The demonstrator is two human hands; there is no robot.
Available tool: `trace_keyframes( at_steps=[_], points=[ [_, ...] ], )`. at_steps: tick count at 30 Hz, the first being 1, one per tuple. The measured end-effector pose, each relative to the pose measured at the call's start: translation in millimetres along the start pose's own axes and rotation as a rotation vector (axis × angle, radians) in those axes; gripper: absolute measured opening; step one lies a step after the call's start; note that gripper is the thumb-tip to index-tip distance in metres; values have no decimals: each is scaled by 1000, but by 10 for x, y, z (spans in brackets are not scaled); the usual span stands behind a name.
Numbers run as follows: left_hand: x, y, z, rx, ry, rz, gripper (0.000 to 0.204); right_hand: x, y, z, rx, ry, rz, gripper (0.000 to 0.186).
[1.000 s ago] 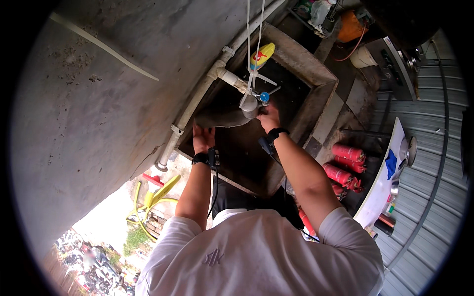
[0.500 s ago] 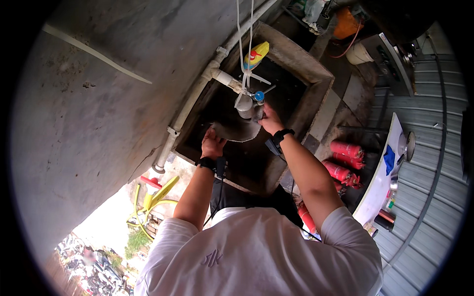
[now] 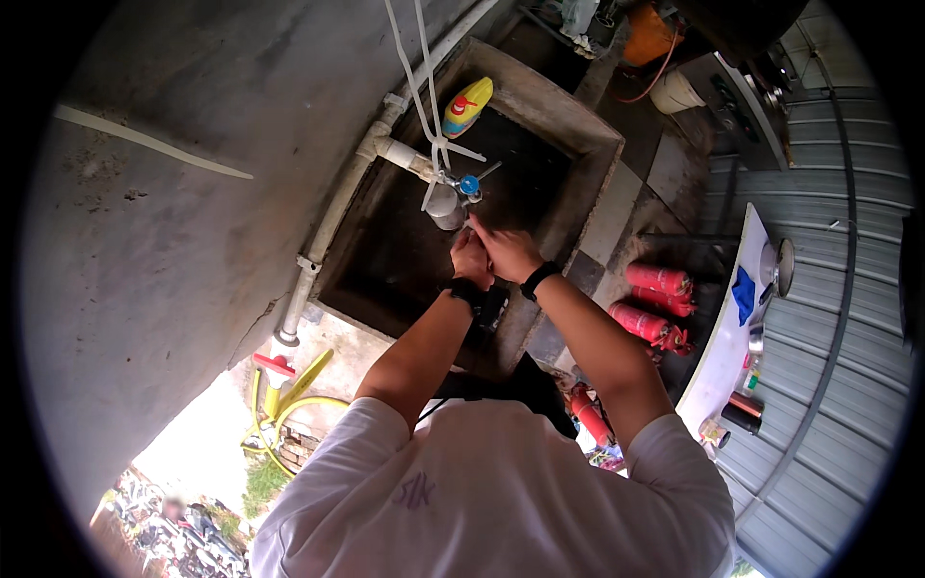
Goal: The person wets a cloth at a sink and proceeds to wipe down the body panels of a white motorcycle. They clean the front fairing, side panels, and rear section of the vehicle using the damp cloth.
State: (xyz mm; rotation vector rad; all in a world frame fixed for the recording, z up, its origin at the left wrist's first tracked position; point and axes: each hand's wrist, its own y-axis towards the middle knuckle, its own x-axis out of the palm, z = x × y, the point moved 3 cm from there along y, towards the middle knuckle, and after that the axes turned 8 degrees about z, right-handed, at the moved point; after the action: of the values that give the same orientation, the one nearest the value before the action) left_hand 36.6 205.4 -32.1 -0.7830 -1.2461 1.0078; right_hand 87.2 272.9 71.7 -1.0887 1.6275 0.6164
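Note:
Just below the tap's blue knob and a grey metal cylinder, my hands are together over the dark concrete sink. My left hand is curled, palm hidden, beside my right hand, whose fingers bend inward toward the cylinder's underside. What either hand grips is hidden; the grey sheet seen earlier cannot be made out. White straps hang around the tap. A yellow bottle with red and blue parts rests at the sink's far corner.
A white pipe runs along the left wall. Right of the sink are several red fire extinguishers, a white board with a blue cloth, and a pale bucket. A yellow hose lies outside at lower left.
My left hand has moved right and slightly up to meet my right hand, which shifted slightly left. The grey sheet has dropped from sight. The view has shifted a little.

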Motion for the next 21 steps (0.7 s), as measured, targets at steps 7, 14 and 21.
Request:
trace_keyframes(
  at_steps=[7, 14, 21],
  points=[
    [12, -335, 208, 530, 397, -112, 38, -407, -189, -106, 212, 490, -88, 99],
    [-429, 361, 292, 570, 300, -255, 27, -1356, 538, -380, -20, 42, 592, 48],
    [-698, 240, 628, 869, 757, -247, 23, -1096, 578, -315, -9, -215, 306, 32]
  ],
)
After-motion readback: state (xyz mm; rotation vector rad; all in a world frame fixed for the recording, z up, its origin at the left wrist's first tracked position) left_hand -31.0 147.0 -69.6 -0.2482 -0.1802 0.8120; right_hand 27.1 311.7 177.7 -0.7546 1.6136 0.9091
